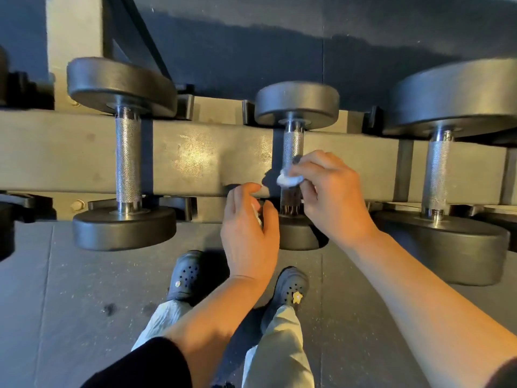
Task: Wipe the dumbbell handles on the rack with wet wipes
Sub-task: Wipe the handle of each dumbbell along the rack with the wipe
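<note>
Head view looks down on a rack (195, 152) carrying three dumbbells side by side. On the middle dumbbell's handle (293, 147), the right hand (330, 194) pinches a crumpled white wipe (289, 179) against the near part of the knurled bar. Just left of it and nearer, the left hand (249, 231) hovers with fingers loosely curled around a bit of white material. Left handle (128, 155) and right handle (437, 169) stand untouched. Two dark clogs (186, 275) rest on the floor (70, 303).
</note>
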Motion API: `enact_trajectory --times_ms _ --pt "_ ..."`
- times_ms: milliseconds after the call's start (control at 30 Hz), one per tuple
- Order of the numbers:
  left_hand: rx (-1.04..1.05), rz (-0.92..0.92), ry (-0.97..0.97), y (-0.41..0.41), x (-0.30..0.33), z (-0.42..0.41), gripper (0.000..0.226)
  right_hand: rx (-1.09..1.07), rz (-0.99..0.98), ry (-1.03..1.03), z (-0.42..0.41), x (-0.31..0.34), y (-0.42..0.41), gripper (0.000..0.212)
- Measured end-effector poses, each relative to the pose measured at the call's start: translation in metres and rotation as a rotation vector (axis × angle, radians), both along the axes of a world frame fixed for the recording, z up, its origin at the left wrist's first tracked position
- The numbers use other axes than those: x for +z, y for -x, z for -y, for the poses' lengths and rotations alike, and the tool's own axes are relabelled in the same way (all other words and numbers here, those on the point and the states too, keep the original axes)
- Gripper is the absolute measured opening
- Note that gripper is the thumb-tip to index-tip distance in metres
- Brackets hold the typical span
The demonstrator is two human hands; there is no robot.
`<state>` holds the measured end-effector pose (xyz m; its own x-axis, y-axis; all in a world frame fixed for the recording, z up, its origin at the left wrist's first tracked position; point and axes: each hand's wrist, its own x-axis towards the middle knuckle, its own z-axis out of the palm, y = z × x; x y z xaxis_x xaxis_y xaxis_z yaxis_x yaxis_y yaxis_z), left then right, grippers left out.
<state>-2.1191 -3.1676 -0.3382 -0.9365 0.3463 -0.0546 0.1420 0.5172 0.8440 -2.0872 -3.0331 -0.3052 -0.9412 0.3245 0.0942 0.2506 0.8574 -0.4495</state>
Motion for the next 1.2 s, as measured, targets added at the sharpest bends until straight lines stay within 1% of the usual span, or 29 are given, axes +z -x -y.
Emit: enact_trajectory --times_ms 67,167,233,267,400,467,567,633,700,800,900,967,1067,1133,1200 --pt "0.058 -0.012 -0.021 -0.001 0.001 -0.006 0.018 0.025 0.037 0.093 -0.001 -0.001 -0.011 0.027" --pt "0.131 0.038 -0.123 -0.001 0.009 -0.018 0.018 0.052 0.134 0.249 -0.008 -0.001 -0.025 0.029" --pt "0.121 -0.021 -0.104 0.001 0.017 -0.03 0.016 0.02 0.142 0.297 -0.016 0.001 -0.03 0.029" --pt "0.115 -0.043 -0.08 0.001 0.02 -0.037 0.015 -0.032 0.114 0.281 -0.021 0.002 -0.031 0.029" --pt "0.118 -0.04 0.019 -0.003 0.026 -0.053 0.018 -0.29 -0.074 0.147 -0.034 0.002 -0.016 0.023" --pt "0.136 -0.042 0.073 -0.004 0.024 -0.053 0.019 -0.321 -0.14 0.179 -0.034 -0.006 -0.001 0.023" --pt "0.14 -0.035 0.119 -0.003 0.025 -0.053 0.021 -0.282 -0.277 0.302 -0.025 -0.018 0.019 0.022" --pt "0.127 -0.037 0.156 -0.004 0.026 -0.054 0.022 -0.294 -0.326 0.307 -0.02 -0.018 0.023 0.018" --pt "0.137 -0.025 0.17 -0.005 0.028 -0.055 0.021 -0.3 -0.329 0.321 -0.019 -0.016 0.019 0.017" --pt "0.134 -0.035 0.196 -0.005 0.027 -0.054 0.02 -0.242 -0.304 0.389 -0.02 -0.015 0.007 0.013" --pt "0.123 -0.035 0.225 -0.004 0.027 -0.055 0.019 -0.196 -0.183 0.494 -0.016 -0.015 -0.01 0.011" --pt "0.126 -0.044 0.253 -0.003 0.027 -0.055 0.019 -0.185 -0.091 0.574 -0.013 -0.015 -0.02 0.013" --pt "0.131 -0.042 0.274 -0.002 0.027 -0.056 0.019 -0.207 0.029 0.593 -0.013 -0.017 -0.033 0.018" --pt "0.129 -0.034 0.274 -0.002 0.027 -0.056 0.019 -0.292 -0.012 0.528 -0.015 -0.018 -0.036 0.017" --pt "0.137 -0.018 0.265 0.0 0.028 -0.054 0.021 -0.387 -0.155 0.485 -0.019 -0.017 -0.032 0.014"
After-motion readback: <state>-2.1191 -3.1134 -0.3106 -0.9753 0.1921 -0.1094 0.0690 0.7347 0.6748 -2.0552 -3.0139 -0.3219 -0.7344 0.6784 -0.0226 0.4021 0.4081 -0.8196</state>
